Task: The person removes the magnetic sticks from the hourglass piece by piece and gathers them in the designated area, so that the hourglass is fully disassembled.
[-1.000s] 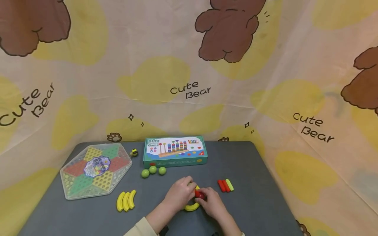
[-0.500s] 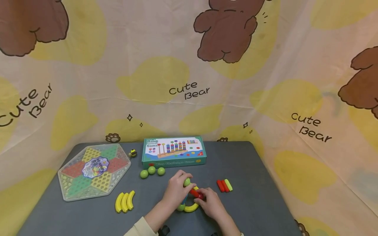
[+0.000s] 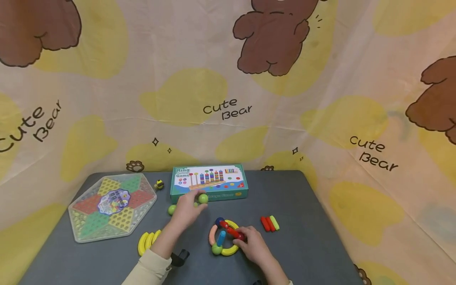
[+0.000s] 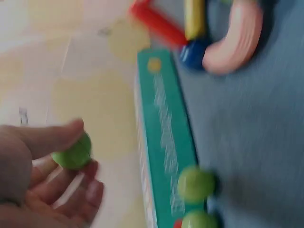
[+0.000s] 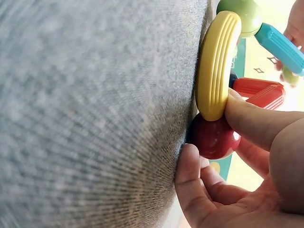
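Observation:
In the head view my left hand (image 3: 188, 208) pinches a green ball (image 3: 203, 198) between thumb and fingers, up by the box front. Two more green balls (image 4: 196, 184) lie beside the box in the left wrist view. A ring of curved yellow rods (image 3: 230, 251) and a pink curved rod (image 3: 212, 234) lies on the table, joined by a dark blue ball (image 3: 219, 221), a green ball and a dark red ball (image 5: 216, 137). A blue stick (image 3: 221, 238) and red sticks (image 3: 233, 232) slant up from it. My right hand (image 3: 253, 242) holds the red ball, thumb against the yellow rod.
A green Ring Challenge Game box (image 3: 210, 182) stands at the back. On the left are a hexagonal game board (image 3: 133, 217), a small bee figure (image 3: 159, 184) and curved yellow rods (image 3: 143, 242). Red and light green short sticks (image 3: 270, 223) lie on the right.
My left hand has come away from the ring and moved back and left, carrying a green ball. The blue stick and pink rod now show. My right hand stays at the red ball.

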Demonstrator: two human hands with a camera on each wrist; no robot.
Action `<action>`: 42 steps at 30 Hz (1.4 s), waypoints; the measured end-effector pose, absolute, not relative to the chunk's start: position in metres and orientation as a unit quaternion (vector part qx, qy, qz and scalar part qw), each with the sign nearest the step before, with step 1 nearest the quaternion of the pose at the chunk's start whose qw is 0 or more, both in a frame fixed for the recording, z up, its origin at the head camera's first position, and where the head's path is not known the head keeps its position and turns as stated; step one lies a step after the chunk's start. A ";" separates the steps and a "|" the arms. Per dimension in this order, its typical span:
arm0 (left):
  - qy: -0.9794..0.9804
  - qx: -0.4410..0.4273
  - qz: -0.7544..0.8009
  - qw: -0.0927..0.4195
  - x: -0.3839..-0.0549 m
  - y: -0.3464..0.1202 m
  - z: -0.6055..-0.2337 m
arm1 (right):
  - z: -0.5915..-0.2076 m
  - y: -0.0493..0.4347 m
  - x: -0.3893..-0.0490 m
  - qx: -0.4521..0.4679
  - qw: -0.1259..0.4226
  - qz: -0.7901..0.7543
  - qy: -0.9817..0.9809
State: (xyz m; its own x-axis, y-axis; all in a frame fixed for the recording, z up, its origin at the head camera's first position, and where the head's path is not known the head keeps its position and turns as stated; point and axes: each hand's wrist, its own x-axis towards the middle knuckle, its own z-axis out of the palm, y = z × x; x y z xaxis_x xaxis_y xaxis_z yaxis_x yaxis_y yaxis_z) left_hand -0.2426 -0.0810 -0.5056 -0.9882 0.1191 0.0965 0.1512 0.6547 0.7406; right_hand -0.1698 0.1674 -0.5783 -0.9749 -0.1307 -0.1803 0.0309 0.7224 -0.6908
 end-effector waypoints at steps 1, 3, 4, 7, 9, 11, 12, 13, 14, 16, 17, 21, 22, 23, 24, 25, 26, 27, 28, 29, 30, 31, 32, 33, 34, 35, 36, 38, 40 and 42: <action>-0.908 -0.074 -0.412 0.022 -0.246 -0.087 -0.504 | -0.578 0.167 -0.170 -0.029 0.109 -0.372 0.921; -0.907 -0.077 -0.412 0.030 -0.254 -0.097 -0.503 | -0.578 0.167 -0.170 -0.030 0.110 -0.373 0.921; -0.907 -0.080 -0.412 0.031 -0.258 -0.101 -0.504 | -0.578 0.166 -0.170 -0.030 0.110 -0.373 0.921; -0.908 -0.106 -0.403 0.036 -0.267 -0.108 -0.514 | -0.577 0.167 -0.170 -0.025 0.113 -0.372 0.921; -0.911 -0.126 -0.390 0.051 -0.271 -0.109 -0.525 | -0.577 0.167 -0.170 -0.024 0.114 -0.371 0.921; -0.916 -0.144 -0.368 0.071 -0.273 -0.108 -0.536 | -0.577 0.167 -0.171 -0.024 0.114 -0.371 0.921; -0.919 -0.151 -0.356 0.083 -0.274 -0.107 -0.543 | -0.577 0.166 -0.171 -0.024 0.114 -0.371 0.921; -0.920 -0.154 -0.347 0.094 -0.274 -0.106 -0.548 | -0.577 0.166 -0.171 -0.023 0.115 -0.371 0.921; -0.923 -0.156 -0.337 0.104 -0.275 -0.105 -0.553 | -0.577 0.165 -0.171 -0.023 0.115 -0.370 0.921; -0.929 -0.157 -0.315 0.114 -0.277 -0.102 -0.562 | -0.577 0.165 -0.171 -0.022 0.117 -0.370 0.921; -0.931 -0.157 -0.308 0.116 -0.277 -0.100 -0.565 | -0.578 0.165 -0.172 -0.021 0.117 -0.370 0.921; -0.943 -0.146 -0.279 0.111 -0.279 -0.092 -0.571 | -0.578 0.166 -0.172 -0.022 0.119 -0.368 0.922; -0.945 -0.143 -0.274 0.108 -0.279 -0.091 -0.571 | -0.579 0.166 -0.172 -0.022 0.120 -0.367 0.922; -0.947 -0.140 -0.271 0.104 -0.279 -0.090 -0.571 | -0.579 0.166 -0.172 -0.022 0.121 -0.367 0.922; -0.949 -0.137 -0.265 0.101 -0.279 -0.090 -0.572 | -0.579 0.166 -0.172 -0.022 0.121 -0.365 0.923; -0.951 -0.135 -0.260 0.097 -0.279 -0.089 -0.573 | -0.579 0.166 -0.172 -0.023 0.122 -0.365 0.923; -0.954 -0.132 -0.254 0.091 -0.279 -0.089 -0.574 | -0.579 0.166 -0.172 -0.023 0.122 -0.363 0.923; -0.955 -0.130 -0.250 0.087 -0.278 -0.089 -0.575 | -0.579 0.166 -0.172 -0.024 0.123 -0.362 0.924; -0.957 -0.127 -0.246 0.082 -0.278 -0.089 -0.576 | -0.579 0.166 -0.172 -0.024 0.123 -0.361 0.924; -0.958 -0.125 -0.245 0.080 -0.278 -0.089 -0.577 | -0.579 0.166 -0.172 -0.025 0.122 -0.360 0.924; -0.959 -0.123 -0.241 0.079 -0.278 -0.089 -0.578 | -0.578 0.166 -0.172 -0.025 0.123 -0.360 0.925; -0.960 -0.122 -0.238 0.079 -0.279 -0.090 -0.580 | -0.578 0.166 -0.172 -0.025 0.123 -0.361 0.924; -0.961 -0.122 -0.235 0.080 -0.279 -0.090 -0.581 | -0.578 0.166 -0.172 -0.025 0.123 -0.361 0.924; -0.961 -0.123 -0.233 0.080 -0.279 -0.090 -0.581 | -0.577 0.166 -0.172 -0.023 0.124 -0.362 0.924; -0.962 -0.124 -0.232 0.080 -0.279 -0.089 -0.582 | -0.577 0.166 -0.172 -0.022 0.124 -0.363 0.923; -0.962 -0.125 -0.230 0.080 -0.279 -0.089 -0.582 | -0.577 0.166 -0.172 -0.021 0.125 -0.363 0.923; -0.962 -0.126 -0.229 0.079 -0.279 -0.089 -0.581 | -0.576 0.166 -0.172 -0.020 0.126 -0.364 0.923; -0.962 -0.127 -0.231 0.075 -0.279 -0.088 -0.579 | -0.576 0.166 -0.172 -0.019 0.127 -0.364 0.922; -0.961 -0.127 -0.235 0.072 -0.277 -0.088 -0.576 | -0.576 0.167 -0.172 -0.019 0.128 -0.365 0.922; -0.960 -0.126 -0.239 0.078 -0.275 -0.086 -0.573 | -0.576 0.168 -0.172 -0.020 0.130 -0.367 0.921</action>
State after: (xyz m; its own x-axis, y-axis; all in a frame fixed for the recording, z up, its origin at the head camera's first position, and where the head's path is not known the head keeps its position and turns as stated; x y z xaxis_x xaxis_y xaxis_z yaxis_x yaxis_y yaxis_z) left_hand -0.2747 -0.0863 -0.5729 -0.9564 0.2038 0.2091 0.2782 0.8538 0.4400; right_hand -0.1722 0.1675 -0.5763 -0.9657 -0.1320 -0.2238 0.0582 0.7293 -0.6817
